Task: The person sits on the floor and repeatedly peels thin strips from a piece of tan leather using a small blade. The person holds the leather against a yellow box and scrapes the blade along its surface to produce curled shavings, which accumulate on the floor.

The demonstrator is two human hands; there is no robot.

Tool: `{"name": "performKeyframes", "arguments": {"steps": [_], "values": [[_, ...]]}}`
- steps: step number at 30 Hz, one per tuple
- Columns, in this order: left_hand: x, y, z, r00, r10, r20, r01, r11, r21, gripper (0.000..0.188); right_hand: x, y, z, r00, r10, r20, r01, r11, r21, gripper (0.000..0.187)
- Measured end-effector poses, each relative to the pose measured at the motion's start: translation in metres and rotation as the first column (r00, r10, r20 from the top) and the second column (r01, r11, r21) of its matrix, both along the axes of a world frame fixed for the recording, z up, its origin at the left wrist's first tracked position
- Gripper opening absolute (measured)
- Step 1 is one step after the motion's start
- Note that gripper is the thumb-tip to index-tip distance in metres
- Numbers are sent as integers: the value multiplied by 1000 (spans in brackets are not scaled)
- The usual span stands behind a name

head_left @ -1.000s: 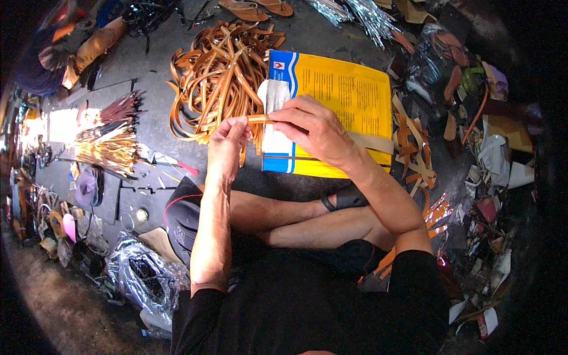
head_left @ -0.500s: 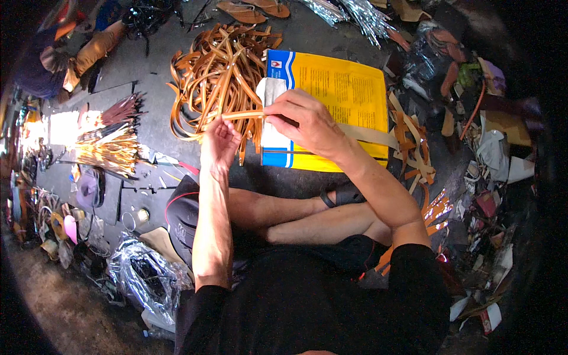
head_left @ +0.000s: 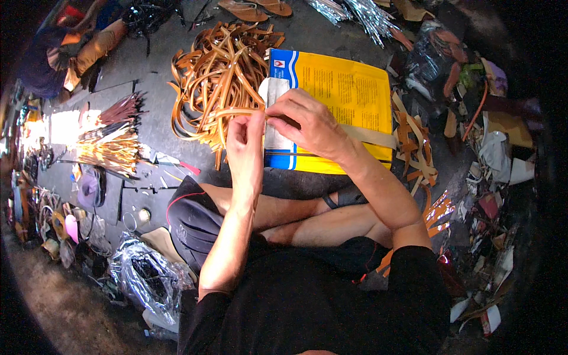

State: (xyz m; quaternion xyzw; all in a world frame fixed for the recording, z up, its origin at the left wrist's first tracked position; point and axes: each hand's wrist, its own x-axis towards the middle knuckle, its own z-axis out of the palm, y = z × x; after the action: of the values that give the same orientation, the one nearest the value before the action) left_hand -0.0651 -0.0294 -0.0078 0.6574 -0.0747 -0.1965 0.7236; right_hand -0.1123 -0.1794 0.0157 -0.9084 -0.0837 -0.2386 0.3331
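A narrow tan leather-like strip (head_left: 235, 112) runs leftward from my fingertips toward a tangled heap of similar strips (head_left: 213, 71). My right hand (head_left: 310, 124) pinches the strip's end over the blue-edged side of a yellow printed panel (head_left: 349, 77). Close beside it, my left hand (head_left: 245, 142) has its thumb and fingers drawn together at the same strip, the two sets of fingertips almost touching. Small details between the fingertips are hidden. On the panel lie a whitish pad (head_left: 277, 89), partly behind my right hand, and a wide beige band (head_left: 373, 137), which emerges from under my right wrist.
Cut orange and beige scraps (head_left: 414, 142) lie right of the panel. A bundle of brown and golden strips (head_left: 109, 142) is at the left, and crumpled clear plastic (head_left: 148, 275) at the lower left. Sandals (head_left: 245, 10) lie at the far edge. Mixed scraps crowd the right side.
My left hand has moved right along the strip and is now right next to my right hand. The right hand has hardly moved; the panel has shifted slightly right.
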Motion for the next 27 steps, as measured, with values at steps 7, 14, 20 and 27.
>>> {"name": "performKeyframes", "arguments": {"steps": [7,14,20,27], "values": [[26,3,-30,852,-162,-498,0,951,-310,14,-3,-3,-5,1000,4,4,-4,1000,-7,15],[43,9,-58,847,-113,-519,-41,960,-276,10,-5,-4,-5,1000,1,-13,-1,1000,3,14],[67,18,-85,838,-72,-541,-48,978,-204,10,-6,-3,-5,1000,1,-18,0,1000,17,12],[84,32,-104,689,-155,-708,-270,852,-449,33,-1,2,-3,1000,-6,21,6,1000,5,12]]}}
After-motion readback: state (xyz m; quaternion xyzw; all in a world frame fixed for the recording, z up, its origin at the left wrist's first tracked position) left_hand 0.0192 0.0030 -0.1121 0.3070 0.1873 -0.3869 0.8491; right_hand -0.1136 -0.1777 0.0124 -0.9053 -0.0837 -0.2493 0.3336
